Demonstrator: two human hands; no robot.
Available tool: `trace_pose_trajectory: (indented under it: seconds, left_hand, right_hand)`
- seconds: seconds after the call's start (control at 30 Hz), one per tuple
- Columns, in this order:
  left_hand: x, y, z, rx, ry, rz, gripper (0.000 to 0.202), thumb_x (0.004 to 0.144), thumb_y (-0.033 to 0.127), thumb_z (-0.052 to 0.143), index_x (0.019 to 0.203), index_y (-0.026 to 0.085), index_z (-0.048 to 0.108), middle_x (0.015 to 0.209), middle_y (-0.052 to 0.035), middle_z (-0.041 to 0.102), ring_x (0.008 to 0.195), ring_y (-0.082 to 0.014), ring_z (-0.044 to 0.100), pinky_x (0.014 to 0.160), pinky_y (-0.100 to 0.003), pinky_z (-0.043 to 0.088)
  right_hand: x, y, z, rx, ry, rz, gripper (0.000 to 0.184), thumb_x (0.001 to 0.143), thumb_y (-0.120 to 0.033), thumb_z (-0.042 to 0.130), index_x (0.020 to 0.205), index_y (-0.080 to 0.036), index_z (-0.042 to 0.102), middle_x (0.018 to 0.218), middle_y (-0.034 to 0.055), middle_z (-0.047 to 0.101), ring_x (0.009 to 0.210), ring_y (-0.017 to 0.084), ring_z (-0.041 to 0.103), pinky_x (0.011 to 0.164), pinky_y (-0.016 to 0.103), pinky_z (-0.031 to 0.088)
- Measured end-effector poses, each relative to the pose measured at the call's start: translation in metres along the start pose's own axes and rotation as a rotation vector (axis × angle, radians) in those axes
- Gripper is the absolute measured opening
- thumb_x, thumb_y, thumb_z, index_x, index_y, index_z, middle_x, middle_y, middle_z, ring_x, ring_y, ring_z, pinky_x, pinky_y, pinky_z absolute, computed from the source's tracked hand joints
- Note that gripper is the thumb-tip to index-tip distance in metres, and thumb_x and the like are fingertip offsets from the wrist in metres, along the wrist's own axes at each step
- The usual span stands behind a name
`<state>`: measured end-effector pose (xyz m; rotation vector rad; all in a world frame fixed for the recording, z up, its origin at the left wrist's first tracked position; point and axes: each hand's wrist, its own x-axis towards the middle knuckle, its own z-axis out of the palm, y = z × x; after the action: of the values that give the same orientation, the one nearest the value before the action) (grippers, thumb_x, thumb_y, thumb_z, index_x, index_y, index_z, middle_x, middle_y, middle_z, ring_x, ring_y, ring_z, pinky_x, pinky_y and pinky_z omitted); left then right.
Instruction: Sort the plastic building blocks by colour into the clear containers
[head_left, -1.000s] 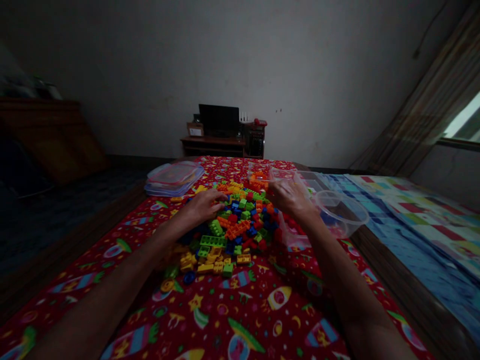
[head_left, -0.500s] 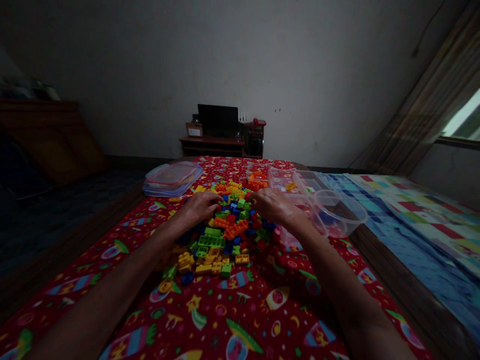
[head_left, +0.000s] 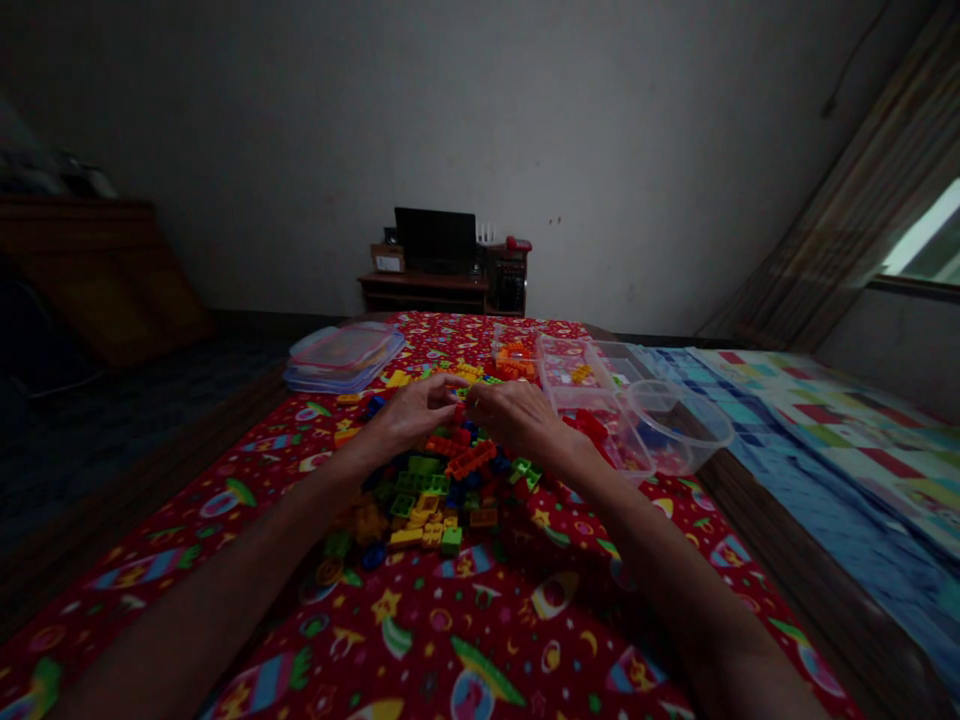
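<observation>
My left hand (head_left: 420, 410) is over the left side of a pile of toy building blocks (head_left: 424, 490), its thumb and fingers apart. Close against its fingertips is my right hand (head_left: 514, 412), with curled fingers pressed together. Whatever the right fingers hold is hidden. The pile mixes yellow, green, orange, blue and red blocks. Red blocks (head_left: 591, 426) lie in a clear plastic tray (head_left: 637, 455) beside my right wrist. Orange blocks (head_left: 515, 362) fill part of another clear container beyond that hand.
A round clear tub (head_left: 709, 430) stands at the table's right edge, near more clear trays (head_left: 551, 350). Stacked plastic lids (head_left: 345, 355) lie at the left. A red patterned cloth (head_left: 480, 620) covers the table. To the right is a bed (head_left: 810, 450).
My right hand has shifted left and my left hand slightly right, so the fingertips now nearly meet. Red blocks in the near tray now show beside my right wrist.
</observation>
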<state>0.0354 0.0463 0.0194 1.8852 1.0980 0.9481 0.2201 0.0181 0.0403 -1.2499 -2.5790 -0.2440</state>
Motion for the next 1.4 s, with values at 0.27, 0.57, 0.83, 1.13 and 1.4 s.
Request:
trace_pose_trajectory:
  seconds: [0.27, 0.57, 0.83, 1.13, 1.4]
  left_hand:
    - [-0.002, 0.004, 0.000, -0.039, -0.020, 0.010, 0.051, 0.069, 0.046, 0.065, 0.110, 0.016, 0.060, 0.078, -0.0031, 0.071, 0.072, -0.0208, 0.068, 0.068, -0.034, 0.056]
    - [0.001, -0.002, -0.038, 0.263, 0.064, 0.078, 0.041, 0.070, 0.049, 0.062, 0.097, 0.019, 0.069, 0.092, -0.0060, 0.072, 0.084, -0.0236, 0.068, 0.076, -0.036, 0.054]
    - [-0.006, -0.005, -0.033, 0.615, -0.189, 0.102, 0.037, 0.069, 0.036, 0.062, 0.103, 0.025, 0.069, 0.106, -0.0038, 0.071, 0.097, -0.0242, 0.064, 0.086, -0.033, 0.049]
    - [-0.002, -0.018, -0.016, 0.670, -0.149, 0.190, 0.039, 0.077, 0.041, 0.056, 0.110, 0.022, 0.066, 0.117, -0.0079, 0.065, 0.109, -0.0246, 0.058, 0.097, -0.035, 0.043]
    - [0.000, -0.017, -0.016, 0.693, -0.098, 0.175, 0.036, 0.077, 0.034, 0.054, 0.108, 0.021, 0.068, 0.107, -0.0070, 0.070, 0.098, -0.0229, 0.064, 0.088, -0.032, 0.048]
  right_hand:
    - [-0.003, 0.006, 0.004, 0.039, 0.050, -0.046, 0.031, 0.096, -0.032, 0.037, 0.107, -0.016, 0.061, 0.082, 0.0059, 0.066, 0.063, 0.010, 0.046, 0.056, 0.027, 0.020]
    - [-0.017, 0.034, -0.033, -0.169, 0.031, 0.300, 0.031, 0.092, -0.022, 0.036, 0.100, -0.016, 0.065, 0.086, 0.0098, 0.068, 0.068, 0.015, 0.055, 0.058, 0.027, 0.027]
    - [-0.033, 0.081, -0.045, -0.279, -0.253, 0.546, 0.031, 0.087, -0.030, 0.050, 0.107, -0.014, 0.067, 0.110, 0.0142, 0.066, 0.093, 0.021, 0.061, 0.070, 0.028, 0.040]
    - [-0.012, 0.032, -0.010, -0.080, -0.050, 0.174, 0.032, 0.094, -0.020, 0.035, 0.104, -0.015, 0.065, 0.092, 0.0113, 0.067, 0.080, 0.017, 0.059, 0.068, 0.027, 0.039]
    - [0.006, 0.020, 0.034, 0.089, -0.113, -0.103, 0.052, 0.082, -0.003, 0.042, 0.132, -0.018, 0.047, 0.109, 0.0127, 0.063, 0.091, 0.018, 0.058, 0.075, 0.027, 0.043]
